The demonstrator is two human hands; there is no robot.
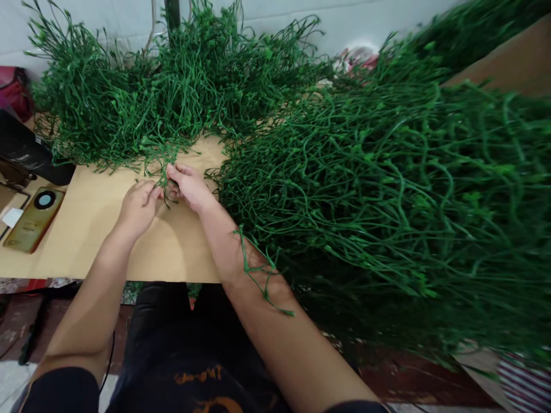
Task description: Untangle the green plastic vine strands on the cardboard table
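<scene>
My left hand (138, 207) and my right hand (188, 186) meet over the tan board. Thin green plastic-looking plant stems (162, 180) run between my fingertips, and both hands pinch them. Their leafy tips point away from me toward a heap of similar stems (181, 86) at the back. Just right of my right hand begins a much larger pile of green stems (379, 189). One loose sprig (263, 275) lies across my right forearm. Exactly how the pieces join between my fingers is too small to make out.
The tan board (94, 229) ends in a straight front edge close to my lap. At the left lie a gold phone (35, 221) and a black cylindrical object (32, 149), with a red bag (16, 94) behind. A white wall (275, 17) stands at the back. Striped fabric (523, 381) shows lower right.
</scene>
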